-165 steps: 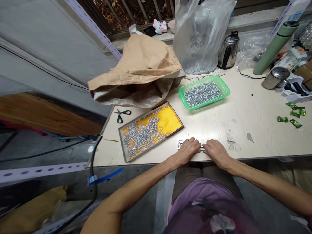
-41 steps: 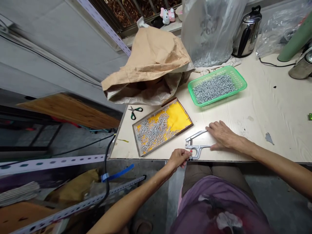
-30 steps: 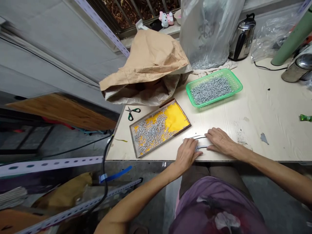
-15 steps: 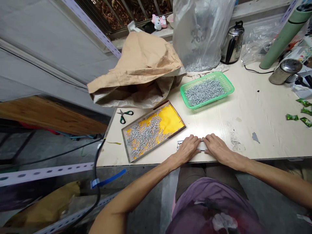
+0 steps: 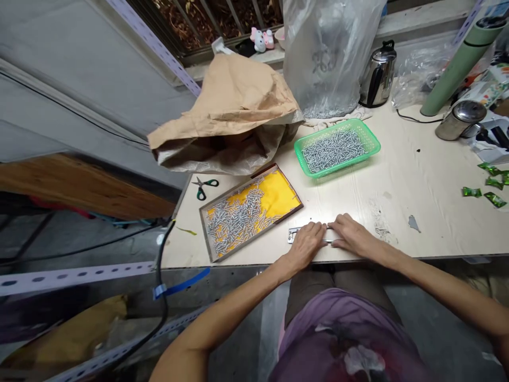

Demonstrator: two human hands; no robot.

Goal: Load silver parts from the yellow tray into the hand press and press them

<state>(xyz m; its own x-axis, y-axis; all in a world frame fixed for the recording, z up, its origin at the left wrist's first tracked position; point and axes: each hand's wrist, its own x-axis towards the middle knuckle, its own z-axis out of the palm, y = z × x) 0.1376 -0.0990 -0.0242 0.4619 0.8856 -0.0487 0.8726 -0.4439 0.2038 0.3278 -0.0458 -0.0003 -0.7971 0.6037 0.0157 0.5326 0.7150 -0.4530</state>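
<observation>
Metal tool [image 5: 293,235] under curled left hand [image 5: 306,242], other end in closed right hand [image 5: 352,234]. Could skid or twist on tabletop [image 5: 401,180] if squeezed unevenly.

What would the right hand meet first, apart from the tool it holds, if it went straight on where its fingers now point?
Most likely the left hand, which lies just ahead of the right hand on the metal tool; depth is uncertain in this single view.
</observation>
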